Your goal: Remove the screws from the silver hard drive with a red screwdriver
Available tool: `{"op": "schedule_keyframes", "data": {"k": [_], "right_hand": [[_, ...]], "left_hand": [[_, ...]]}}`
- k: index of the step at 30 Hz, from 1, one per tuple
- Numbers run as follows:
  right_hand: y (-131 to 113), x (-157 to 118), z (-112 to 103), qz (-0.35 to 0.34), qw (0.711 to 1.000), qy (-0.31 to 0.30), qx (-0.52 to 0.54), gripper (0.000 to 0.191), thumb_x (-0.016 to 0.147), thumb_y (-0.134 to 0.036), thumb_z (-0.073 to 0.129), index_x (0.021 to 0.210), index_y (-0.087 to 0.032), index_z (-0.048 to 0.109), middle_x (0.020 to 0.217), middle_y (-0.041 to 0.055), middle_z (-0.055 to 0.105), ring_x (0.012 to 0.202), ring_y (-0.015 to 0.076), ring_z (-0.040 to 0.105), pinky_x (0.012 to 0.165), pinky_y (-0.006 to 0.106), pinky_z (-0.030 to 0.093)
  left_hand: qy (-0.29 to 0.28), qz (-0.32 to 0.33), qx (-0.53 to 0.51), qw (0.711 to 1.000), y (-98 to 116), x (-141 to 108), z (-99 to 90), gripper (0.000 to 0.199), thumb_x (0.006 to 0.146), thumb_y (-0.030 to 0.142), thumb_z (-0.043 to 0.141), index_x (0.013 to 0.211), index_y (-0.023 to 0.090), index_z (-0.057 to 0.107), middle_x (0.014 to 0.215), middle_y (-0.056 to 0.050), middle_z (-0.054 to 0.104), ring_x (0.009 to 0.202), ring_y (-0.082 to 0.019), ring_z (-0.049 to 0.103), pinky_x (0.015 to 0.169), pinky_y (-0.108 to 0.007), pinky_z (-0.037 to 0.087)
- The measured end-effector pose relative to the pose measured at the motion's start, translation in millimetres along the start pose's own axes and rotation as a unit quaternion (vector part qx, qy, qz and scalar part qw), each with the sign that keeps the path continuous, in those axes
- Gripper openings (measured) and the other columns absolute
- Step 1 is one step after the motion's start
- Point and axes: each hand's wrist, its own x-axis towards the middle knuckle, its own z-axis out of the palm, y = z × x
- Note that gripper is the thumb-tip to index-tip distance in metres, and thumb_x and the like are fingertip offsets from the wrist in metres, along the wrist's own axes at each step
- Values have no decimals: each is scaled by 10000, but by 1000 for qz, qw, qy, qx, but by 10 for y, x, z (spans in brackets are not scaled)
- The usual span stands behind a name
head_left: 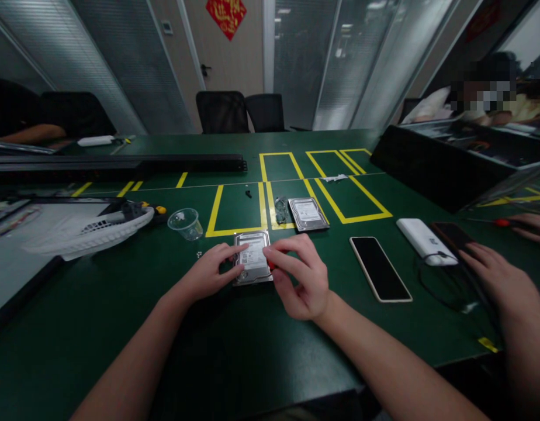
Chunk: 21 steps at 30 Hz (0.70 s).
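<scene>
A silver hard disk drive (255, 241) with a white label lies on the green table in front of me. My left hand (211, 268) rests at its left side, thumb and forefinger apart and stretched onto the label. Over the drive's right edge, my right hand (301, 275) is closed with the fingertips pinched around a red-handled screwdriver (271, 265); only a bit of red shows, and its tip is hidden. Just behind lies a second hard disk drive (307, 214), with a small clear plastic bag (281, 210) beside it.
A clear plastic cup (185, 223) stands at left near tiny screws (198, 254). At right lie a phone (380, 269) and a white power bank (426, 241). Another person's hand (502, 275) is beside them. A black computer case (449, 164) stands behind; a black bar (165, 162) lies far left.
</scene>
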Motion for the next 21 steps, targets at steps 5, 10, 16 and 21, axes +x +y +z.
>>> {"op": "schedule_keyframes", "data": {"k": [5,10,16,21], "right_hand": [[2,-10,2,2,1000,2,0,544,962,-132,607,1490,-253,657,1138,90,685,975,241,662,832,431,587],[7,-31,4,10,1000,0,1,547,966,-132,604,1496,-253,664,1121,84,644,972,237,642,829,428,595],[-2,-41,-11,19,1000,-4,7,526,986,-98,570,1482,-234,681,1197,105,646,1073,241,662,899,436,634],[-17,-54,0,25,998,-6,52,539,1012,-74,521,1524,-195,640,1460,173,621,1278,263,704,1065,471,654]], "left_hand": [[-4,1,2,1000,-24,-6,1,576,1069,554,609,1568,267,629,1226,-96,684,1074,-266,628,947,-393,508],[-8,-5,1,1000,-40,-8,6,595,1072,562,597,1589,266,608,1263,-105,673,1106,-277,626,972,-413,508],[-12,-11,1,1000,-41,-6,0,619,1070,574,590,1610,273,586,1289,-111,665,1114,-283,625,972,-419,509],[-3,-2,3,1000,-36,-8,7,614,1064,572,585,1595,265,605,1244,-108,671,1088,-279,633,968,-416,510]]}}
